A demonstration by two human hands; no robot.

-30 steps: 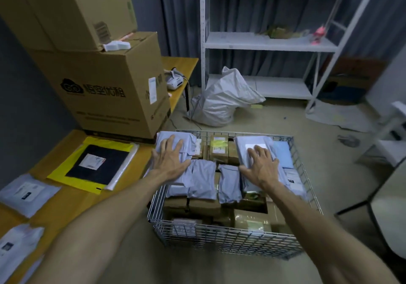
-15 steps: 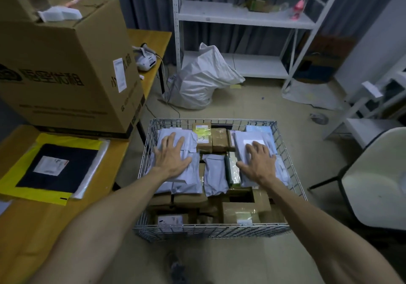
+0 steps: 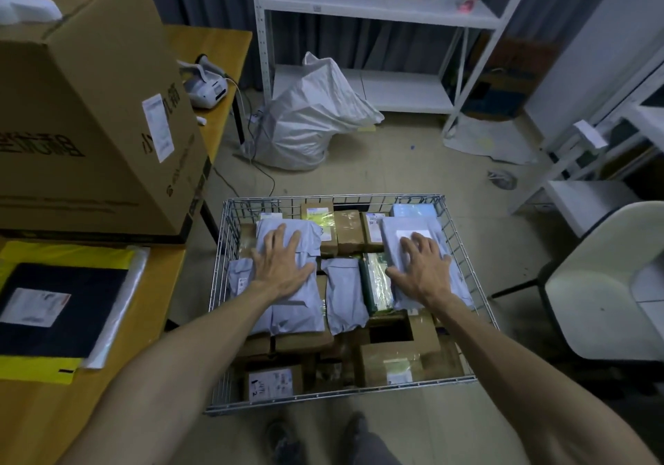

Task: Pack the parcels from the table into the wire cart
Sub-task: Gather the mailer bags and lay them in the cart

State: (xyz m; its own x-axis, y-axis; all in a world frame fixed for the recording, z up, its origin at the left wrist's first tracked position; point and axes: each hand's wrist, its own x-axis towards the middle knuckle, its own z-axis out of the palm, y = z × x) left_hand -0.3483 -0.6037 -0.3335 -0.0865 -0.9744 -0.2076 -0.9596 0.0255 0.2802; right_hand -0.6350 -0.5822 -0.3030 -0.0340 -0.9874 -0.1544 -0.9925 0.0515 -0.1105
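Over the silver wire cart [image 3: 230, 385] on the floor, both arms reach forward and down. The left hand [image 3: 282, 267] and right hand [image 3: 424, 267] lie flat with fingers spread. Each grip is fully open and clasps nothing, the palms pressing grey plastic mailer parcels [image 3: 298, 313] stacked on brown cardboard boxes [image 3: 347, 231] inside the cart. One yellow-edged black mailer [image 3: 61, 313] lies on the orange table [image 3: 43, 425].

A crumpled white sack [image 3: 312, 123] sits in front of white shelving [image 3: 377, 6].
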